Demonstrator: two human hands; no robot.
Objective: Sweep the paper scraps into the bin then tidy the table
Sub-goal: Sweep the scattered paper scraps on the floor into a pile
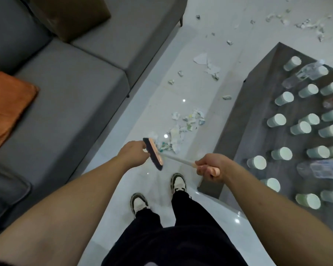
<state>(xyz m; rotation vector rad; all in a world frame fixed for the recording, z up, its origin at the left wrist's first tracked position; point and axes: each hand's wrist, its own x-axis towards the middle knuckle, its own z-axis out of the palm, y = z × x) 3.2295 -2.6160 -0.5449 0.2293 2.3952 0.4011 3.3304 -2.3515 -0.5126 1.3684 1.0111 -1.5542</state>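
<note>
We stand on the pale floor (123, 120) between sofa (69, 89) and table (254, 120), looking down at our feet.

Right hand (211, 167): fingers curled tight round the peach end of the broom (181, 159) handle, thumb over the top. The white shaft runs leftward from it to the brush head (154, 153), peach back with dark bristles, tilted and held just above our shoes (178, 182).

Left hand (134, 152): reaches to the near end of the brush head. It touches the head, but the fingertips are hidden behind it, so we cannot tell whether they grip or only rest there.

Scraps (183, 129): a loose heap of torn paper lies on the floor just beyond the brush head, some pieces touching it. More trail away up the aisle, with a larger white sheet (201, 58) further on and a second scatter at the far right of the floor.

Table: dark wood, crowded with upside-down pale green cups (277, 120) in rough rows. Clear plastic bottles (304, 72) lie on their sides among them.

Sofa: grey, with an orange cushion (6, 108) at left and a brown cushion (69, 14) at the back.
</note>
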